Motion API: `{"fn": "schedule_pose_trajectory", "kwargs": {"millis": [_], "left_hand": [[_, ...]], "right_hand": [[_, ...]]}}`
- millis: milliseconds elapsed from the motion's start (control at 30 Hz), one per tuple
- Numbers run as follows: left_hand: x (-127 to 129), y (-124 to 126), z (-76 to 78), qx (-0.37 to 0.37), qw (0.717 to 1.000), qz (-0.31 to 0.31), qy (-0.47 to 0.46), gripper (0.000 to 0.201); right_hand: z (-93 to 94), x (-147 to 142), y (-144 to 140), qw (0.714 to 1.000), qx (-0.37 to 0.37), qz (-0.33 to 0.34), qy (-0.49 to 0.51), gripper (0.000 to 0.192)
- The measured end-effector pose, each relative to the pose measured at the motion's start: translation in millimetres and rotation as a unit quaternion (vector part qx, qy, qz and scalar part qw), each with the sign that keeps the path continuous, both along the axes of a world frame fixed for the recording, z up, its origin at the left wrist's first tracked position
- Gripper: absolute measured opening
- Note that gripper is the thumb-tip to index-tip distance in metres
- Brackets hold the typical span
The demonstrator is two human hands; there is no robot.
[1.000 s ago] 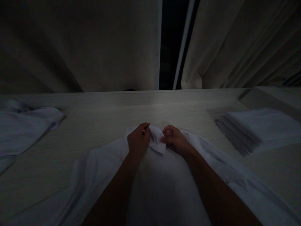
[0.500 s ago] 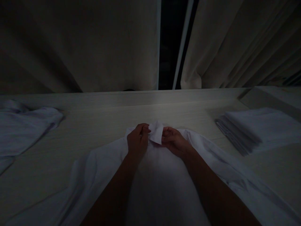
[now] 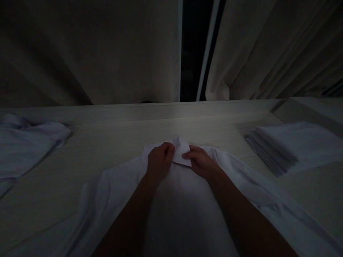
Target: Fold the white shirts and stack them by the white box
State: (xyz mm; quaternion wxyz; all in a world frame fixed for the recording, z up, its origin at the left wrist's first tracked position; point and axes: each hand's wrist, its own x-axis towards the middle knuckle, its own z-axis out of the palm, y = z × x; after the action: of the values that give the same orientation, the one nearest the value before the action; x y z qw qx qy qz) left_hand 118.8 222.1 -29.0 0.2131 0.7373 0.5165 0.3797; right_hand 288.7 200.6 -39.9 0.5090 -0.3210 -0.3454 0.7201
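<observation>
A white shirt lies spread on a pale wooden table in dim light. My left hand and my right hand meet at its far end, both pinching the collar, which stands up a little between my fingers. My forearms lie over the shirt's body and hide its middle. The sleeves trail off to the lower left and lower right.
A stack of folded white garments rests at the right. A loose crumpled white garment lies at the left edge. Beige curtains hang behind the table with a dark gap between them. A raised ledge sits at far right.
My hands have closed in on each other and the collar flap between them has been turned and pressed lower. The shirt's body stays where it was.
</observation>
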Motion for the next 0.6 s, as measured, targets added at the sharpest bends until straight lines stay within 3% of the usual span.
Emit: {"fn": "schedule_pose_trajectory", "kwargs": {"millis": [100,167,233,300,333,400,467,533,600], "left_hand": [[2,0,1.4,-0.019,1.0,-0.014,0.005,0.024],[3,0,1.6,-0.039,0.999,-0.023,-0.018,0.024],[4,1,0.8,-0.048,0.997,-0.038,-0.042,0.028],[3,2,-0.8,-0.054,0.995,-0.055,-0.06,0.032],[3,3,-1.9,-0.057,0.994,-0.061,-0.065,0.032],[3,4,-4.3,-0.065,0.994,-0.064,-0.067,0.032],[4,5,-6.7,-0.06,0.996,-0.047,-0.048,0.028],[3,7,-8.7,-0.028,1.0,-0.001,-0.007,0.022],[1,9,-10.0,0.023,0.997,0.067,0.03,0.021]], "right_hand": [[-3.0,-2,2,0.999,0.013,-0.034,-0.04,0.025],[-3.7,-3,3,0.984,0.036,-0.128,-0.116,0.026],[-2.8,0,2,0.929,0.095,-0.27,-0.233,0.024],[-1.4,5,1,0.835,0.178,-0.376,-0.359,0.023],[-1.0,8,0,0.791,0.219,-0.391,-0.417,0.025],[-1.5,12,-2,0.73,0.288,-0.339,-0.519,0.03],[-3.8,12,-3,0.687,0.319,-0.241,-0.607,0.035],[-7.5,9,-4,0.648,0.305,-0.177,-0.676,0.039],[-11.7,7,-3,0.622,0.273,-0.174,-0.713,0.042]]}}
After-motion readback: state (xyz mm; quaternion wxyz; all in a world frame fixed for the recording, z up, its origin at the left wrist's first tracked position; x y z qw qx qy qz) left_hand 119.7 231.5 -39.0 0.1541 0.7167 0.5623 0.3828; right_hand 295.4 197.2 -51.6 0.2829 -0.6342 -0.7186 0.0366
